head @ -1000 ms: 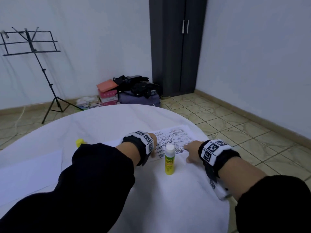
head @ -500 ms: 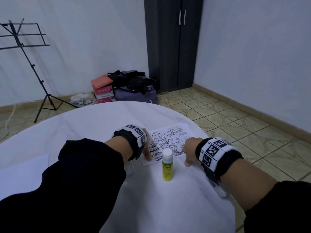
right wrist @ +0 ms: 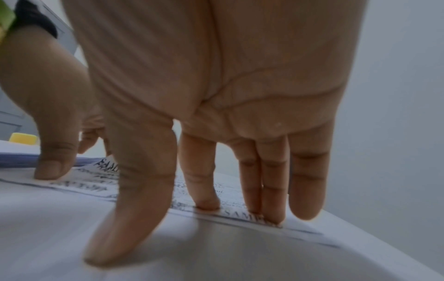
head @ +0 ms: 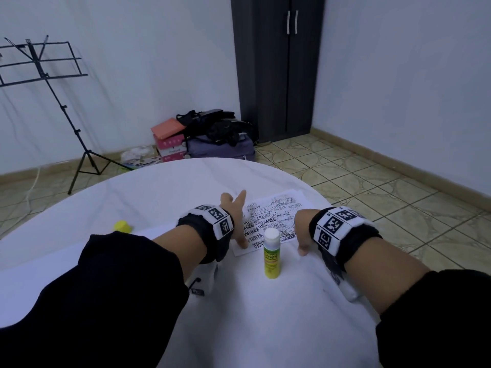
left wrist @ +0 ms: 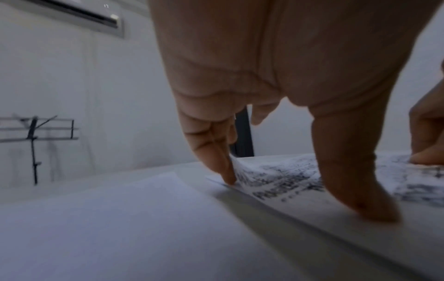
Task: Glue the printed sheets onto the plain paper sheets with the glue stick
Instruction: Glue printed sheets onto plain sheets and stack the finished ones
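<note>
1. Two hands on one printed sheet [head: 271, 221], which lies flat on the white-covered table [head: 159, 197], apparently over a plain sheet whose edge shows under it in the right wrist view.
2. Left hand [head: 235, 216]: fingers spread and fairly straight, tips pressing the sheet's left edge; nothing gripped. That edge lifts slightly beside a fingertip [left wrist: 229, 180].
3. Right hand [head: 301, 229]: fingers extended, tips [right wrist: 207, 205] pressing the sheet's near right margin; thumb off the paper on the cloth. Nothing held.
4. Glue stick [head: 271, 253] stands upright, uncapped, just in front of the sheet, between the wrists. Yellow cap [head: 122, 226] lies well apart to the left.
5. Handling, as judged: paper light, limp, creases easily; best smoothed from the centre outward, lifted by a corner. Glue stick rigid and light but tippy; take it by the barrel.
6. Containers: only the glue tube; how much glue remains cannot be told.
</note>
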### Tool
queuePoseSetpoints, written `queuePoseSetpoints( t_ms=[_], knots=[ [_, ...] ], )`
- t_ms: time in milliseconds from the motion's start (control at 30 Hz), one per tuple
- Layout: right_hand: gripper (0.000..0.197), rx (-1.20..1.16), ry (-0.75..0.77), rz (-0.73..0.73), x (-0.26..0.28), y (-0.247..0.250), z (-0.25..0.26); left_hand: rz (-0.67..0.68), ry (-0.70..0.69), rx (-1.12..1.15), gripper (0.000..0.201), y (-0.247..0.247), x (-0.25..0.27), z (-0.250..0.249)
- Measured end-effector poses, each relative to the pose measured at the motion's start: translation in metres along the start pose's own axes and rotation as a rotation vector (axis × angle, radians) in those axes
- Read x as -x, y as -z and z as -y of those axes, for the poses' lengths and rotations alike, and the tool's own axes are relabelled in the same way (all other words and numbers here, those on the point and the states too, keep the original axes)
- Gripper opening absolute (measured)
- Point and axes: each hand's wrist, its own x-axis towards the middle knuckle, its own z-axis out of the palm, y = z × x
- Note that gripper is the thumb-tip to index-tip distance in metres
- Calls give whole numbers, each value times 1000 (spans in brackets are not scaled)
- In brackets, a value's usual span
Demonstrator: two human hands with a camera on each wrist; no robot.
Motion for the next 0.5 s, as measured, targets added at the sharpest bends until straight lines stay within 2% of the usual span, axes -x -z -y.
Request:
queuePoseSetpoints(
  t_ms=[100,200,267,300,400,500],
  knots=[
    [43,3,-8,10,-2,-1,1,-38,92,182,120,1,7,5],
    [42,-5,21,17,0,0,1,-28,93,354,71,4,8,11],
    [42,-20,10,12,0,0,0,0,53,407,47,6,11,12],
    [42,-31,-1,13,0,0,0,-1,52,427,43,6,12,12],
    [45,-23,-21,45,-6,-2,2,-48,137,535,52,3,7,12],
    [48,-24,-42,40,-18,-7,3,-16,140,782,29,3,7,8]
  ],
)
